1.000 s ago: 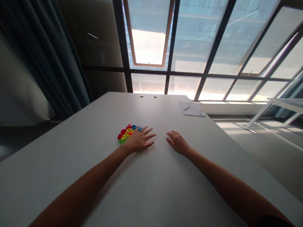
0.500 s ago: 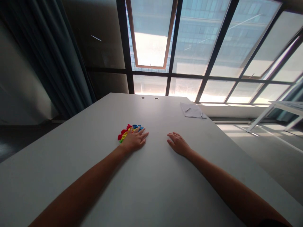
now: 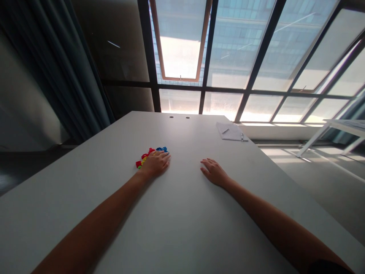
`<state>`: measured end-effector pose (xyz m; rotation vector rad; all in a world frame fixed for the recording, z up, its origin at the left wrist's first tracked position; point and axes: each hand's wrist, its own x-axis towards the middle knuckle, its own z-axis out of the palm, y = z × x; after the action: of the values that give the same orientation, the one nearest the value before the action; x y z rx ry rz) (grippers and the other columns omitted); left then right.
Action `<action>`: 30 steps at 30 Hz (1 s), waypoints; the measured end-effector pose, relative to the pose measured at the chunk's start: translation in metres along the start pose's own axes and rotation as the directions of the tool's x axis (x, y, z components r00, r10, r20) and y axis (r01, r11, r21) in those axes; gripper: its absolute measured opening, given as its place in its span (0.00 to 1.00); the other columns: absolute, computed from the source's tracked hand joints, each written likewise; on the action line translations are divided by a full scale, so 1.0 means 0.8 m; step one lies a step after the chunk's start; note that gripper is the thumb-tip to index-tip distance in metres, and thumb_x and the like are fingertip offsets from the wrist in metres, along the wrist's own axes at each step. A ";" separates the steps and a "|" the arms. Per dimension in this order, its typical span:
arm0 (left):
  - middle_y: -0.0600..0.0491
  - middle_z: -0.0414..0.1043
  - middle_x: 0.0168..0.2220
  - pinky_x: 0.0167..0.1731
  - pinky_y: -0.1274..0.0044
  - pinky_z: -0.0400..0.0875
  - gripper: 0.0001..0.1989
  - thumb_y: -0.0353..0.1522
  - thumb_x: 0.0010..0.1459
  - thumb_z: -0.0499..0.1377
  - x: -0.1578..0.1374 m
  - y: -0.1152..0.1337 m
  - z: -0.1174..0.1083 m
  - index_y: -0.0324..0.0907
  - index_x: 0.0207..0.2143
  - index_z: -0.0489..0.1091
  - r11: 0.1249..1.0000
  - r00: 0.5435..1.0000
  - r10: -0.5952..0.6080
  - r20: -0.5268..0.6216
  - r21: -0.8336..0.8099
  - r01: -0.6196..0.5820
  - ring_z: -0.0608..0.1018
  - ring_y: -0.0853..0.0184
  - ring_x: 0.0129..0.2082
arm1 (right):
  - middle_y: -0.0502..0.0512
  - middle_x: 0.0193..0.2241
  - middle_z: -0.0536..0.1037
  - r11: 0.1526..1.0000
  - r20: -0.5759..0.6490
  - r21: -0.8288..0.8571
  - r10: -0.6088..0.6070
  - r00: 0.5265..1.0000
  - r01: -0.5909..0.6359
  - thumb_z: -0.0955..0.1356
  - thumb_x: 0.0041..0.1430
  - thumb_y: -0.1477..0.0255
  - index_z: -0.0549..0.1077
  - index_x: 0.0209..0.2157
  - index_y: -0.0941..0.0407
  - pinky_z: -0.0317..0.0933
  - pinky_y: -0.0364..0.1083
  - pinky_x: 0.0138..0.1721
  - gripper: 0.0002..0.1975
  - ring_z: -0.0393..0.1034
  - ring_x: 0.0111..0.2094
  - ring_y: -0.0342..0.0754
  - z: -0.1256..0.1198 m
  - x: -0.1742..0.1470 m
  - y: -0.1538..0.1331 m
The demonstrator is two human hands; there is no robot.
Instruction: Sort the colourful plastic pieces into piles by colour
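Observation:
Small plastic pieces in red, yellow, green and blue [image 3: 138, 164] lie in a loose pile on the white table [image 3: 182, 213]. My left hand [image 3: 156, 163] rests palm down over the pile's near right side, fingers stretched out, and hides part of it. Some blue pieces [image 3: 162, 149] show just beyond its fingertips. Their exact kind is too small to make out. To the right, apart from the pile, my right hand [image 3: 214, 172] lies flat on the table with fingers extended and nothing in it.
Papers [image 3: 231, 131] with pens on them lie near the table's right edge. Two round cable holes [image 3: 171, 117] are set near the far edge. Large windows stand behind, a dark curtain [image 3: 65, 76] hangs at left, and another white table [image 3: 342, 127] is at right.
My left hand has slid a little to the left, and the coloured pieces under it have shifted left too. Its fingers are closer together. My right hand stays in place.

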<state>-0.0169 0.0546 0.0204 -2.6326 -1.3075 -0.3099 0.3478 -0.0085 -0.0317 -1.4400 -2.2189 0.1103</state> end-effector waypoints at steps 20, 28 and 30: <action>0.42 0.44 0.81 0.78 0.53 0.46 0.49 0.65 0.72 0.47 -0.068 0.091 -0.008 0.46 0.82 0.47 0.939 0.918 0.282 0.277 -0.274 -0.206 0.51 0.45 0.81 | 0.72 0.69 0.73 0.992 0.125 -0.125 0.050 0.991 -0.034 0.64 0.77 0.67 0.75 0.67 0.61 0.55 0.66 0.75 0.24 0.63 0.74 0.66 -0.020 -0.026 -0.055; 0.42 0.47 0.81 0.78 0.53 0.47 0.47 0.62 0.73 0.48 -0.077 0.098 -0.001 0.45 0.82 0.49 0.945 0.942 0.249 0.224 -0.270 -0.185 0.53 0.47 0.81 | 0.72 0.73 0.66 0.997 0.181 -0.079 0.008 0.983 0.007 0.65 0.78 0.55 0.71 0.72 0.59 0.53 0.71 0.75 0.31 0.56 0.77 0.71 -0.027 -0.073 -0.085; 0.42 0.47 0.81 0.78 0.56 0.49 0.44 0.57 0.75 0.50 -0.077 0.097 0.001 0.44 0.82 0.50 0.942 0.950 0.248 0.190 -0.276 -0.191 0.54 0.49 0.80 | 0.75 0.73 0.65 0.998 0.169 -0.061 -0.009 0.986 0.020 0.64 0.78 0.55 0.69 0.73 0.62 0.53 0.71 0.75 0.33 0.55 0.77 0.71 -0.031 -0.070 -0.086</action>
<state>0.0092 -0.0384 -0.0024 -3.0759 -1.0748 -0.1612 0.3193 -0.0927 -0.0079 -1.4965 -2.3877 0.1653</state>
